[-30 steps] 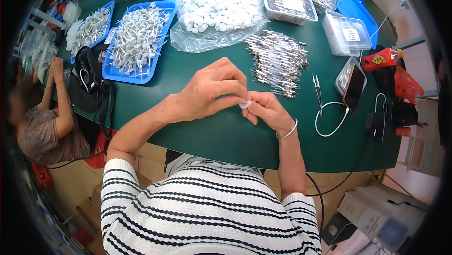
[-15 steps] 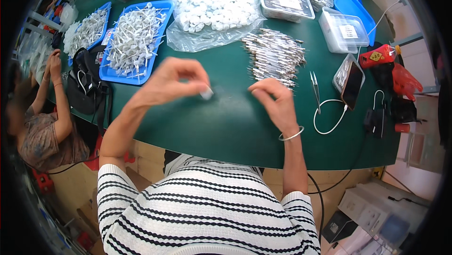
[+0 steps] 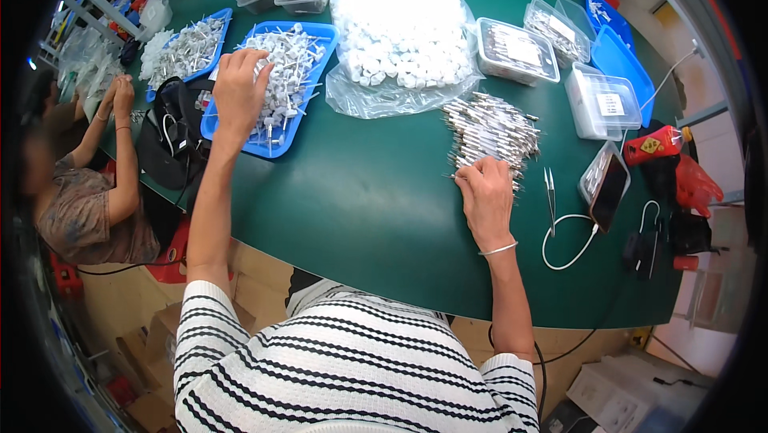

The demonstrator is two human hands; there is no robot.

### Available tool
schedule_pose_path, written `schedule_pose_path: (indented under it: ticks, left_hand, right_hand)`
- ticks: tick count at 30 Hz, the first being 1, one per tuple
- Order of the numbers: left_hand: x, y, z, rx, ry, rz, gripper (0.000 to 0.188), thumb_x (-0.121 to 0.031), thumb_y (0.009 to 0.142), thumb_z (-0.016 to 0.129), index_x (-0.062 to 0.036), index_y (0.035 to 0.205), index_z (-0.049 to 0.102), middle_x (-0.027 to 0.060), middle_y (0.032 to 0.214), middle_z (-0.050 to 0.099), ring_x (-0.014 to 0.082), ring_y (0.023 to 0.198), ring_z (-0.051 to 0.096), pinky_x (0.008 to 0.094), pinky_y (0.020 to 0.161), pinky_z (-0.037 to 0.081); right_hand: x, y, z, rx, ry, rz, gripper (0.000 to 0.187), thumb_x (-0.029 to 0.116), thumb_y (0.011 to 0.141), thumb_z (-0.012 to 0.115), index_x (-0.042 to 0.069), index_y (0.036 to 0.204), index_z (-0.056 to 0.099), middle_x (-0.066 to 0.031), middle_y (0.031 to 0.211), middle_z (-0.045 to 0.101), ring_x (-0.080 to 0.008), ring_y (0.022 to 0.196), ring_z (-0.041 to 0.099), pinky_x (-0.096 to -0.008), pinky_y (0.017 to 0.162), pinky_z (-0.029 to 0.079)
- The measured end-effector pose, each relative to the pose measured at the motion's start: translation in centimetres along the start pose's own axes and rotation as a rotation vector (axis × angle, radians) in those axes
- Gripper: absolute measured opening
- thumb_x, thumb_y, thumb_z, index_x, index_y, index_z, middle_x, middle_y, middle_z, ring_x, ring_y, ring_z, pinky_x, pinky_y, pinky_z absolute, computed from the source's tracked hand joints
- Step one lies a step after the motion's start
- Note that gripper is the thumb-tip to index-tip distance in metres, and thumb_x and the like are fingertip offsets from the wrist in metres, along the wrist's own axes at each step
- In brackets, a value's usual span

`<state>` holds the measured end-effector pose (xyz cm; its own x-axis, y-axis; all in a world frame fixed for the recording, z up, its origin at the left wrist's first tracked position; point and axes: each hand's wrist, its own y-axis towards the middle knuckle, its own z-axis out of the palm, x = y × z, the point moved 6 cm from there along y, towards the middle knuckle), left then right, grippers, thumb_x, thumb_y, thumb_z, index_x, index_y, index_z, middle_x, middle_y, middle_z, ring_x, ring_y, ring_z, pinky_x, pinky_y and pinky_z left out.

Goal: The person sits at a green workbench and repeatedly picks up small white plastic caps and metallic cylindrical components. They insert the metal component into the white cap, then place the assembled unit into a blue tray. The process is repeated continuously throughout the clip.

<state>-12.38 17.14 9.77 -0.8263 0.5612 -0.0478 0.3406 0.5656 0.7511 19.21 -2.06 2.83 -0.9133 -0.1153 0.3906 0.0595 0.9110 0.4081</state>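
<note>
My left hand (image 3: 238,97) is over the near left part of a blue tray (image 3: 318,73) heaped with white-capped metal rods (image 3: 290,61). Its fingers are curled together, and whatever they hold is hidden. On the right, my right hand (image 3: 486,197) reaches the near edge of a pile of slim metal rods (image 3: 490,130) lying on the green table. Thumb and fingers pinch there, with a thin rod end showing beside the fingertips. Beyond, between the hands, lies a clear plastic bag (image 3: 360,99) full of small white caps (image 3: 400,65).
Lidded clear boxes of rods (image 3: 516,53) stand at the far right. Tweezers (image 3: 550,199), a phone (image 3: 610,191) with a white cable and a red bottle (image 3: 652,145) lie to the right. A black bag (image 3: 164,153) and a co-worker (image 3: 96,201) are at left.
My left hand has moved left and away from me, from mid-table to the blue tray. My right hand has moved onto the rod pile's near edge. The view has shifted.
</note>
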Motion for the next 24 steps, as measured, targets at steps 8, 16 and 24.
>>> schedule_pose_path:
  ticks: [8,16,24]
  left_hand:
    - [-10.7,-0.7,9.0,0.203,-0.321,0.156,0.01,-0.005,0.077,0.069,-0.0048,0.086,0.065,0.0101,0.082,0.064,0.0254,0.081,0.062,0.036,0.067,0.05]
    - [-11.3,-0.1,14.1,0.278,-0.05,0.197,0.005,-0.004,0.074,0.062,-0.0011,0.077,0.062,0.0125,0.079,0.061,0.0285,0.082,0.061,0.0362,0.066,0.053]
    - [-15.1,-2.5,7.4,0.515,-0.839,-0.197,0.015,-0.008,0.082,0.069,-0.0014,0.095,0.064,0.0091,0.097,0.068,0.0187,0.084,0.068,0.0281,0.075,0.054]
  right_hand:
    - [0.8,0.6,-1.1,-0.151,0.603,0.227,0.008,0.003,0.084,0.066,0.004,0.091,0.061,-0.0061,0.087,0.064,-0.0192,0.084,0.06,-0.0297,0.073,0.045]
    - [-0.2,-0.1,0.2,-0.028,1.48,0.531,0.016,0.004,0.089,0.064,0.0,0.104,0.063,-0.0051,0.087,0.064,-0.0105,0.078,0.059,-0.0236,0.071,0.048]
    - [-0.6,-1.1,1.1,-0.136,1.645,0.568,0.018,0.006,0.09,0.062,-0.002,0.106,0.061,-0.0075,0.089,0.065,-0.0114,0.075,0.06,-0.0255,0.071,0.05]
